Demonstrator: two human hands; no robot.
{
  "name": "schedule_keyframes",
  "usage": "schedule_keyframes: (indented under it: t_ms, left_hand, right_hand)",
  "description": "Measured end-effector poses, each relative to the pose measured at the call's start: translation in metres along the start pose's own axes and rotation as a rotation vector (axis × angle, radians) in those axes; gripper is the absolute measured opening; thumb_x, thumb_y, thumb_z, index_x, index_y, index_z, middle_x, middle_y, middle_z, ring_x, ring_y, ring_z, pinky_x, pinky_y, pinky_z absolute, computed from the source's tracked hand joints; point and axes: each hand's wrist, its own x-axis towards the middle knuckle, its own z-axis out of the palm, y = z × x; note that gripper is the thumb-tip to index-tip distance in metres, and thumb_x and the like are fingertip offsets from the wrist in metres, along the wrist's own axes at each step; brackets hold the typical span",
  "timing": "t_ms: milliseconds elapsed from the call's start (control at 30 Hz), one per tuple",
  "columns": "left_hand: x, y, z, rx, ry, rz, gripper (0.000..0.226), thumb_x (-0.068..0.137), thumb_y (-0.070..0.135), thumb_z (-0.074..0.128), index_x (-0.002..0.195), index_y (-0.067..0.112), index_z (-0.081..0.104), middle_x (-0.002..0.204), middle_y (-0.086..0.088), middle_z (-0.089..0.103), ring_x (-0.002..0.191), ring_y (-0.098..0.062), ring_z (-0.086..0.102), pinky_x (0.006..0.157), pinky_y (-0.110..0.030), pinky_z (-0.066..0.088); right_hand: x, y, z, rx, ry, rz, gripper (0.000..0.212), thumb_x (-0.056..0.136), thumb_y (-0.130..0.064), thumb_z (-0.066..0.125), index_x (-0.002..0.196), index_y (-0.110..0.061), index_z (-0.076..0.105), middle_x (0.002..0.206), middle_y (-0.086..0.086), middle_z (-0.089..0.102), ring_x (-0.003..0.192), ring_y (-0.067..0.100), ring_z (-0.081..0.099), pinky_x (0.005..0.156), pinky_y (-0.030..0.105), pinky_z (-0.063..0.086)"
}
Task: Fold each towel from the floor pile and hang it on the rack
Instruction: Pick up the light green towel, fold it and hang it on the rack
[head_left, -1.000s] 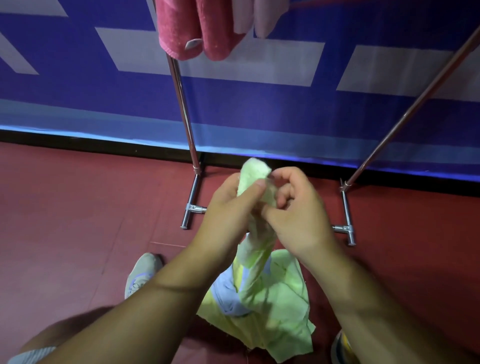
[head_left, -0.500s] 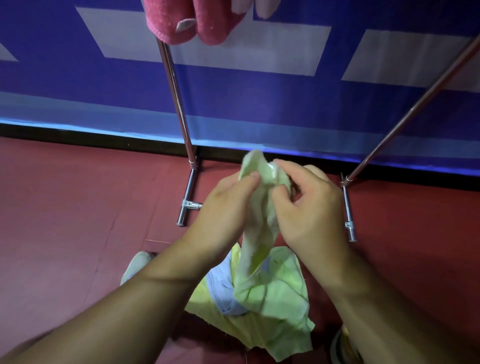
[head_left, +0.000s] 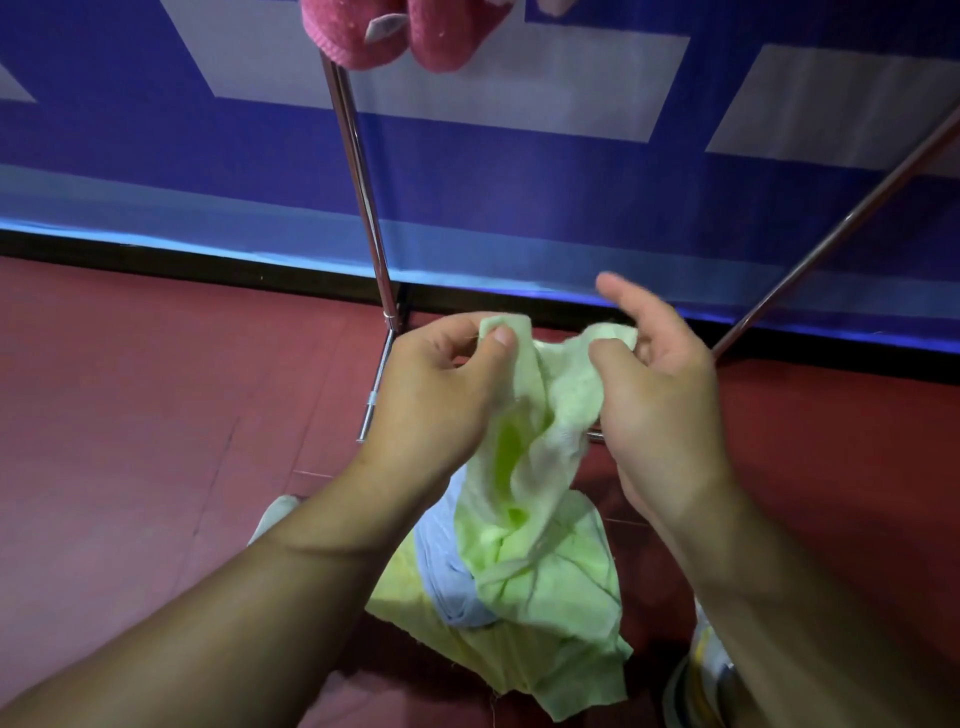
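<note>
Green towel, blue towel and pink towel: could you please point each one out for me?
green towel (head_left: 545, 415), head view, on the bunched cloth between the hands.
blue towel (head_left: 449, 582), head view, on its exposed fold in the pile.
pink towel (head_left: 358, 36), head view, on its hanging lower end.

Red floor (head_left: 130, 415) under towel pile (head_left: 467, 623), rack (head_left: 371, 410).

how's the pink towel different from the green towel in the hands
The pink towel already hangs from the rack at the top of the view; the green towel is bunched between the left hand and right hand, trailing to the floor pile. Pink looks thick and nubbly, green thinner and crumpled. Both are cloth towels.
</note>
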Motion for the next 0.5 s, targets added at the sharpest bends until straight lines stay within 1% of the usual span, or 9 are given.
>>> schedule_keyframes:
  t_ms: [33,67,100,133,167,233,300,400,500]
  left_hand:
    - [0.001,0.0,0.001,-0.001,0.011,-0.014,0.02,0.093,0.02,0.059,0.091,0.011,0.076,0.09,-0.028,0.071,0.078,-0.035,0.069,0.074,-0.056,0.056]
    - [0.003,-0.001,0.001,-0.006,0.036,-0.027,0.018,0.093,0.019,0.06,0.091,0.013,0.076,0.089,-0.023,0.073,0.082,-0.041,0.071,0.076,-0.057,0.056]
    - [0.004,-0.001,0.001,-0.015,0.067,-0.035,0.014,0.092,0.018,0.062,0.092,0.015,0.076,0.087,-0.019,0.075,0.083,-0.043,0.07,0.076,-0.055,0.057]
    - [0.007,-0.001,-0.001,-0.021,0.102,-0.039,0.011,0.09,0.017,0.064,0.093,0.018,0.075,0.082,-0.014,0.074,0.074,-0.04,0.069,0.071,-0.051,0.058]
    - [0.01,-0.001,-0.003,-0.015,0.141,-0.038,0.011,0.089,0.015,0.065,0.096,0.021,0.072,0.074,-0.009,0.07,0.063,-0.032,0.065,0.062,-0.043,0.056]
    - [0.015,0.0,-0.008,0.041,0.205,0.009,0.015,0.091,0.01,0.062,0.096,0.025,0.062,0.066,-0.005,0.06,0.048,-0.015,0.05,0.045,-0.029,0.043]
    - [0.017,0.002,-0.013,0.102,0.212,0.1,0.019,0.092,0.004,0.058,0.087,0.023,0.059,0.066,-0.005,0.058,0.043,-0.009,0.042,0.041,-0.023,0.036]
    - [0.014,0.004,-0.013,0.144,0.123,0.176,0.026,0.092,-0.003,0.059,0.083,0.019,0.069,0.075,0.006,0.07,0.056,-0.001,0.06,0.056,-0.017,0.046]
    - [0.008,0.003,-0.009,0.199,-0.02,0.187,0.028,0.093,-0.003,0.058,0.097,0.018,0.075,0.098,0.009,0.076,0.091,-0.002,0.071,0.084,-0.026,0.055]
  right_hand:
    - [0.0,-0.003,0.0,0.02,-0.015,0.005,0.044,0.082,-0.005,0.049,0.106,-0.035,0.07,0.057,-0.006,0.052,0.055,0.017,0.046,0.053,0.038,0.045]
    - [-0.001,-0.006,0.0,0.04,-0.037,0.018,0.042,0.079,-0.006,0.048,0.1,-0.033,0.072,0.059,0.0,0.052,0.057,0.021,0.048,0.053,0.043,0.047]
    - [-0.002,-0.009,0.0,0.077,-0.077,0.047,0.037,0.075,-0.007,0.047,0.091,-0.026,0.075,0.063,0.009,0.056,0.061,0.026,0.054,0.055,0.052,0.051]
    - [-0.003,-0.012,-0.001,0.124,-0.124,0.092,0.032,0.074,-0.005,0.046,0.082,-0.018,0.074,0.068,0.019,0.061,0.065,0.031,0.06,0.056,0.056,0.054]
    - [-0.003,-0.014,-0.002,0.166,-0.172,0.136,0.03,0.076,0.0,0.046,0.078,-0.013,0.072,0.073,0.024,0.066,0.068,0.032,0.066,0.057,0.053,0.057]
    - [-0.003,-0.012,-0.006,0.156,-0.265,0.141,0.035,0.086,0.012,0.042,0.08,-0.009,0.07,0.08,0.017,0.074,0.072,0.028,0.073,0.055,0.038,0.06]
    - [-0.003,-0.012,-0.008,0.06,-0.317,0.059,0.039,0.092,0.013,0.044,0.084,-0.014,0.071,0.08,0.011,0.076,0.072,0.024,0.075,0.06,0.028,0.06]
    - [-0.004,-0.005,-0.009,-0.118,-0.322,-0.087,0.025,0.087,0.002,0.065,0.082,-0.021,0.073,0.072,0.001,0.073,0.066,0.015,0.073,0.06,0.024,0.057]
    - [-0.001,0.001,-0.009,-0.318,-0.176,-0.289,0.01,0.08,-0.018,0.076,0.08,-0.028,0.074,0.087,-0.004,0.066,0.075,0.012,0.065,0.067,0.022,0.05]
